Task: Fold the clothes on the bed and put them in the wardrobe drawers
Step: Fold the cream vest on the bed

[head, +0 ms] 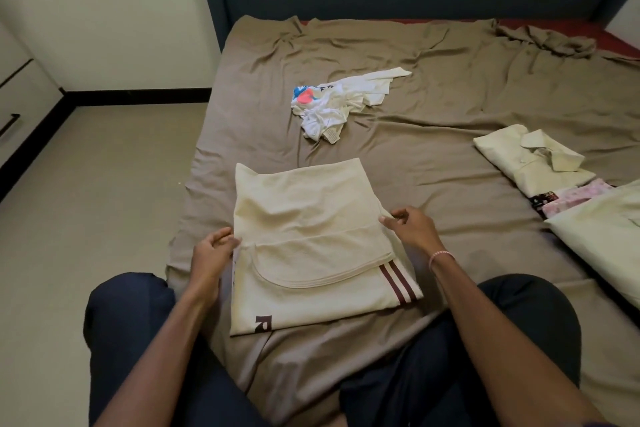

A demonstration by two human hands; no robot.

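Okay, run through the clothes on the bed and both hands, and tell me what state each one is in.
Cream T-shirt: half folded, lying flat.
Left hand: gripping the T-shirt's left edge.
Right hand: pinching its right edge.
White printed garment: crumpled, unfolded.
Collared shirt: folded, top of a stack.
Pink garment: flat, partly covered by that shirt.
Bed sheet: wrinkled.
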